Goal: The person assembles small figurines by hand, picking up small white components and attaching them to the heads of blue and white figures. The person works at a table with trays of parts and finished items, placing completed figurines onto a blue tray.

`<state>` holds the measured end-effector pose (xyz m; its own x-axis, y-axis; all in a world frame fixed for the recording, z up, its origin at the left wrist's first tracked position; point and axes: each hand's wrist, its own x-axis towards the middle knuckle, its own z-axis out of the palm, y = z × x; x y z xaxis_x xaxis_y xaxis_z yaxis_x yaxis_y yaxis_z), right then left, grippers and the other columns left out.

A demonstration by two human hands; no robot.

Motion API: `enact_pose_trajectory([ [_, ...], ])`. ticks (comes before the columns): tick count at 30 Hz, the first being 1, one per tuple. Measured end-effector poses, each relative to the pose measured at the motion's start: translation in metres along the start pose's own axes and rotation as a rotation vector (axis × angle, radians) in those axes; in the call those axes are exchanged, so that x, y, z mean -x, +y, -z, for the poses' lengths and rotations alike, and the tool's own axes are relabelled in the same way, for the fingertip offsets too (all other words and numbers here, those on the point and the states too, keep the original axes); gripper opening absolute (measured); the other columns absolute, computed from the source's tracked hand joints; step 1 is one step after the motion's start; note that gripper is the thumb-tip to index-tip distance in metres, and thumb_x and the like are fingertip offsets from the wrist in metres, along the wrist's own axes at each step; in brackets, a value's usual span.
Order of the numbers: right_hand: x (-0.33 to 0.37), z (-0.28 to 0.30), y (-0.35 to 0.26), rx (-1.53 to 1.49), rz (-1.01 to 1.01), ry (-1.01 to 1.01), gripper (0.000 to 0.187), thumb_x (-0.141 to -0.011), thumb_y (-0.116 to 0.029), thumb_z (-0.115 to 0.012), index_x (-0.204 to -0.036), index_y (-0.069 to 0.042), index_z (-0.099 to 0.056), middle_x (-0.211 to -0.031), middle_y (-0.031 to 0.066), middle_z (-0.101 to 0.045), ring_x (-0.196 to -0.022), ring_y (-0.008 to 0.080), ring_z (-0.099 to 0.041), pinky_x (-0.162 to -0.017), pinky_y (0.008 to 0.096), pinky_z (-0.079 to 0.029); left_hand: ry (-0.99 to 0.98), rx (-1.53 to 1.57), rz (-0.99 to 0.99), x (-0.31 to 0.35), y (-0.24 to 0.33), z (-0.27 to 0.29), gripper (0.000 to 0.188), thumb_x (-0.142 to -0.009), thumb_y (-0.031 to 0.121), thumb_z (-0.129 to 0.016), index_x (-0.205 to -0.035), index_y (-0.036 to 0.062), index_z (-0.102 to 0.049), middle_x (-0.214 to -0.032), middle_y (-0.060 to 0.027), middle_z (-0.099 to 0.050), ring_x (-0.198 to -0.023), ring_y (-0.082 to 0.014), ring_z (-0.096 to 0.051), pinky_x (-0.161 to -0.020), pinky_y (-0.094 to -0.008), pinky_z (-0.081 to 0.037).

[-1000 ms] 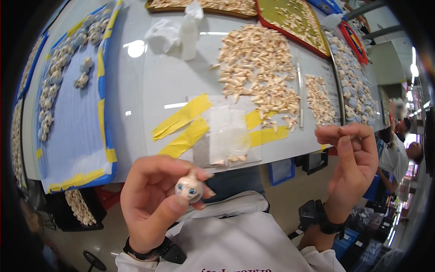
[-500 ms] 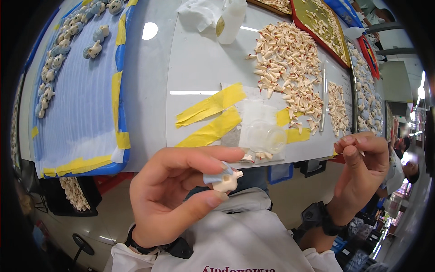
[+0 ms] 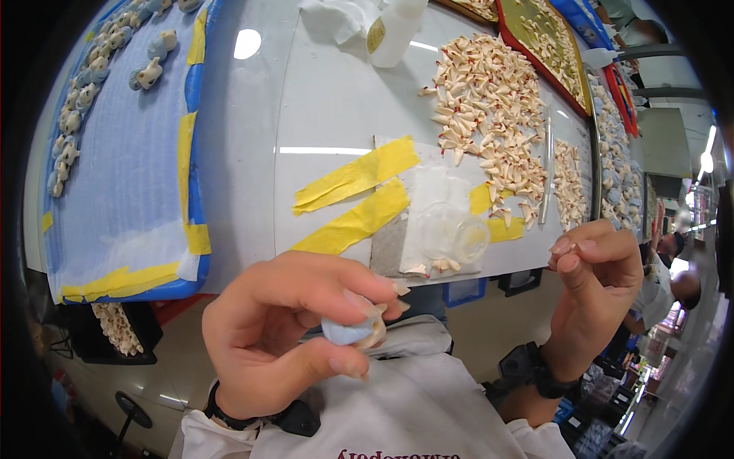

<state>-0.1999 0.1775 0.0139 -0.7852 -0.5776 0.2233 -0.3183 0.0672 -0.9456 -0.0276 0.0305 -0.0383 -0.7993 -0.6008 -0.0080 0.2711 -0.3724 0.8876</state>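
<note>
My left hand (image 3: 279, 329) grips a small blue-and-cream figurine (image 3: 349, 333) between thumb and fingers, over my lap in front of the table edge. The fingers partly cover the figurine. Off to the right, my right hand (image 3: 600, 268) is raised with thumb and fingertips pinched together; whatever lies between them is too small or hidden to make out. Nearest to that hand on the table are small cream pointed pieces (image 3: 567, 187). Between the hands, a clear plastic cup (image 3: 468, 239) stands on a white pad, with a few cream pieces (image 3: 443, 265) at the pad's front edge.
A large heap of red-tipped cream pieces (image 3: 489, 103) lies ahead, beside a metal rod (image 3: 546, 172). Yellow tape strips (image 3: 355, 218) stick to the table. Left is a blue-rimmed tray (image 3: 122, 283) with figurines; far back are a white bottle (image 3: 396, 34) and a red tray (image 3: 527, 50).
My left hand has turned the figurine, so more of its blue side shows and its cream part is more covered. My right hand has shifted slightly left, still pinched.
</note>
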Motion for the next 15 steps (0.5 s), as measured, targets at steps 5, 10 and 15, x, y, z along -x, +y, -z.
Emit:
enact_pose_trajectory([
  [5,-0.002,0.0,-0.001,-0.172,-0.062,0.027,0.022,-0.064,0.003,-0.071,-0.075,-0.001,-0.052,-0.069,0.0125,-0.058,-0.061,0.0175,-0.058,-0.056,0.0266,-0.049,-0.051,0.253,0.073,0.001,0.004,0.008,0.029,-0.068,0.001,-0.071,-0.093,-0.0047,-0.058,-0.096,-0.021,-0.058,-0.087,-0.0264,-0.058,-0.077,-0.0337,-0.046],
  [10,-0.001,-0.009,-0.006,-0.103,-0.166,0.055,0.018,-0.067,0.002,-0.068,-0.076,0.002,-0.053,-0.07,0.0138,-0.059,-0.061,0.0181,-0.059,-0.056,0.0281,-0.05,-0.195,0.154,0.134,-0.002,0.004,0.011,0.03,-0.068,0.003,-0.071,-0.095,-0.004,-0.059,-0.094,-0.0208,-0.058,-0.09,-0.0255,-0.057,-0.077,-0.0331,-0.046],
  [15,-0.005,-0.004,0.0,-0.004,-0.087,-0.023,0.016,-0.068,0.004,-0.066,-0.078,0.003,-0.054,-0.074,0.0127,-0.059,-0.064,0.0171,-0.058,-0.059,0.0249,-0.047,-0.302,-0.123,-0.11,-0.012,-0.006,0.016,0.023,-0.073,0.006,-0.068,-0.091,-0.0015,-0.055,-0.09,-0.0193,-0.055,-0.071,-0.0242,-0.061,-0.061,-0.0284,-0.051],
])
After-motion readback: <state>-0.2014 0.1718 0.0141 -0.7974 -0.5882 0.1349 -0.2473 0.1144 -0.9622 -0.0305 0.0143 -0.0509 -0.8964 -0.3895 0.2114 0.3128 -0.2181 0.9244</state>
